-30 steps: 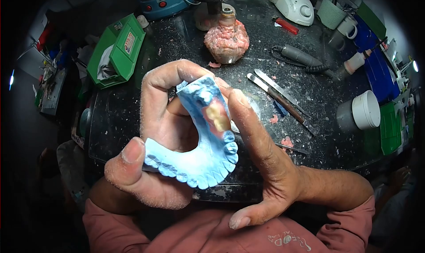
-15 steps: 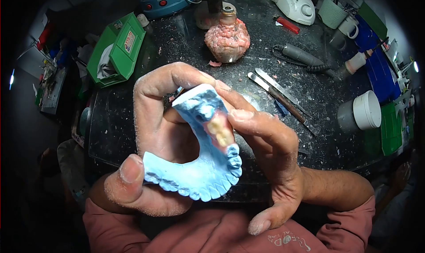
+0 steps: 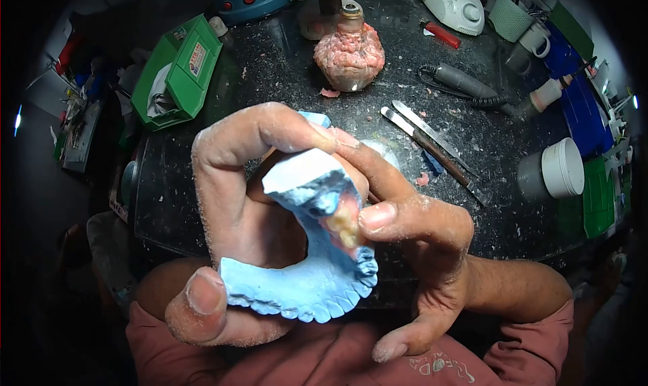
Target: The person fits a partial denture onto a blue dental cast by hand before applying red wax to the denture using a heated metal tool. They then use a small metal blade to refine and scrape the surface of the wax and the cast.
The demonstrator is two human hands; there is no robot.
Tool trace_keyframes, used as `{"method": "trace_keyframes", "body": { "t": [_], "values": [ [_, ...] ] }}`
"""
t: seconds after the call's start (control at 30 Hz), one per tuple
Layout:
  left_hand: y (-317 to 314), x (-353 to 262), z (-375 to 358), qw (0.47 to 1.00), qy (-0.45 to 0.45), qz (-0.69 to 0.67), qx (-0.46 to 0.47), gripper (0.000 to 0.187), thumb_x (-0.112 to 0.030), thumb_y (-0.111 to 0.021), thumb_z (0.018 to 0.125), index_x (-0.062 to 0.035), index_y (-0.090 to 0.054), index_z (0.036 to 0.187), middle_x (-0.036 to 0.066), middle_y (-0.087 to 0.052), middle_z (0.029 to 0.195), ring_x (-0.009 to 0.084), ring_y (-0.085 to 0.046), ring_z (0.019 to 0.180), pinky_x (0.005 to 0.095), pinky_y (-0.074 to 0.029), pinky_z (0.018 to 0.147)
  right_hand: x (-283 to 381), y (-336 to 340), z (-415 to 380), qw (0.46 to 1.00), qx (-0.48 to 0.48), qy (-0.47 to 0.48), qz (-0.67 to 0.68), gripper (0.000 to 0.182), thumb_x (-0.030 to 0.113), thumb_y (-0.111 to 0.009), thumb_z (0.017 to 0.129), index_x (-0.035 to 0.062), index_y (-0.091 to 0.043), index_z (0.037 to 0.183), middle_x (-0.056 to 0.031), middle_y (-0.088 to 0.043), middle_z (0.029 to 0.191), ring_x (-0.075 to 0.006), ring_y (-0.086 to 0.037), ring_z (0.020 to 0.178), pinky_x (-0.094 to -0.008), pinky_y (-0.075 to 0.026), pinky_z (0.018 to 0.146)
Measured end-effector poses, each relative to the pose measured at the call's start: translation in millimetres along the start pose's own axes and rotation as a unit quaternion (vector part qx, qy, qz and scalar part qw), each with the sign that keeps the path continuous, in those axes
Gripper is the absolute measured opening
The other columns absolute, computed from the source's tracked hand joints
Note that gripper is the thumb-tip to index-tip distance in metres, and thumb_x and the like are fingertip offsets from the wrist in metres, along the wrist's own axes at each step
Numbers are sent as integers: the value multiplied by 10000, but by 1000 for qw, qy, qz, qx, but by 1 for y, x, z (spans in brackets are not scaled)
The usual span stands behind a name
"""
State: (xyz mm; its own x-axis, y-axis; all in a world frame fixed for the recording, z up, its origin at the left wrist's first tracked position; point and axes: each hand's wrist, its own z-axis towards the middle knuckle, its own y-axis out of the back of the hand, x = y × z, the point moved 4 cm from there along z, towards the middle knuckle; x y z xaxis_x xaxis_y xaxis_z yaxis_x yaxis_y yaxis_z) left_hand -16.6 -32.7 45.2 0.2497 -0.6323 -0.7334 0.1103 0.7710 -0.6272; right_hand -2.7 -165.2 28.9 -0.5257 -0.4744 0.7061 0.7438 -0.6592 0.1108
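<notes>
A blue dental cast (image 3: 304, 285), shaped like a horseshoe, is held up over my lap, its white cut end facing up. Yellowish teeth on a pink base (image 3: 345, 225) sit on its right arm. My left hand (image 3: 233, 183) grips the cast, thumb at the lower left end and fingers curled behind the top. Beside the pink base, my right hand (image 3: 425, 244) touches it with a fingertip; its thumb hangs apart below. More blue material (image 3: 316, 119) shows behind my left fingers, partly hidden.
A pink-crusted burner bottle (image 3: 349, 55) stands at the back. Metal knives (image 3: 432, 146), a grey handpiece (image 3: 466, 82) and a white tub (image 3: 562, 168) lie to the right. A green bin (image 3: 196, 69) is at the left, a blue device (image 3: 253, 1) behind it.
The cast has tilted and shifted slightly down, showing more of its white end. Both hands moved with it, and my right fingertip now lies lower, over the edge of the pink base.
</notes>
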Motion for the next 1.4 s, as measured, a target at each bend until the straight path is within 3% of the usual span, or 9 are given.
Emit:
{"method": "trace_keyframes", "body": {
  "t": [0.47,0.53,0.57,0.63,0.8,0.83,0.97,1.1,1.4],
  "values": [
    [-5,6,-6,999,-4,30,-9,736,-507,-662,717,-22,-410,1209,116,-549,880,154,-546,746,291,-473,713,-5,-7,-5,1000,-12,-6,10,859,262,-849,711,65,-296,1338,-471,-120,1423,-527,-198,1378,-571,-180,1102],
    [-5,5,-9,999,-5,35,-10,738,-510,-662,715,-23,-410,1208,116,-549,881,153,-546,747,292,-473,711,-6,-10,-8,996,-80,26,23,756,167,-763,765,80,-323,1374,-212,-438,1399,-432,-223,1415,-579,-171,1124],
    [-4,4,-10,999,-5,37,-11,739,-512,-661,714,-23,-410,1208,116,-550,881,153,-547,747,292,-473,710,-6,-8,-8,996,-80,26,23,756,167,-763,765,80,-323,1374,-212,-438,1399,-432,-223,1415,-579,-171,1124],
    [-1,1,-12,999,-7,41,-11,741,-516,-661,712,-24,-410,1206,116,-550,882,152,-547,748,292,-473,709,-7,-8,-7,999,-20,19,21,845,239,-832,735,71,-276,1348,-475,-117,1421,-542,-178,1379,-580,-170,1102],
    [-1,1,0,998,-12,53,-14,746,-525,-660,708,-26,-410,1203,117,-551,884,150,-548,750,293,-473,704,-5,-5,-5,999,-19,27,-6,927,332,-837,717,48,-242,1369,-460,-119,1430,-549,-178,1376,-601,-162,1099],
    [-1,6,0,993,1,-108,48,827,-532,-646,684,-21,-356,1266,145,-540,1020,178,-559,862,330,-473,792,-4,-3,-4,999,-11,27,-27,987,379,-833,711,38,-210,1398,-453,-119,1434,-547,-180,1376,-606,-160,1098],
    [1,8,-1,995,27,-96,27,871,-528,-652,670,-23,-323,1298,149,-522,1080,191,-562,874,327,-474,811,-3,0,0,996,6,61,-71,1106,500,-775,722,18,-132,1482,-413,-137,1456,-513,-206,1380,-596,-148,1105],
    [-1,7,1,997,16,-79,16,783,-488,-658,698,-24,-363,1256,134,-530,998,174,-558,818,310,-478,758,-2,0,1,998,3,20,-56,993,540,-712,761,-34,-277,1445,-393,-141,1470,-496,-184,1392,-580,-159,1100],
    [-8,7,5,999,-6,-38,-9,588,-398,-670,760,-27,-452,1160,100,-547,815,136,-549,692,273,-486,638,-3,0,0,999,-3,11,-33,951,513,-695,782,-30,-284,1446,-369,-168,1476,-456,-156,1416,-560,-138,1114]
  ]
}}
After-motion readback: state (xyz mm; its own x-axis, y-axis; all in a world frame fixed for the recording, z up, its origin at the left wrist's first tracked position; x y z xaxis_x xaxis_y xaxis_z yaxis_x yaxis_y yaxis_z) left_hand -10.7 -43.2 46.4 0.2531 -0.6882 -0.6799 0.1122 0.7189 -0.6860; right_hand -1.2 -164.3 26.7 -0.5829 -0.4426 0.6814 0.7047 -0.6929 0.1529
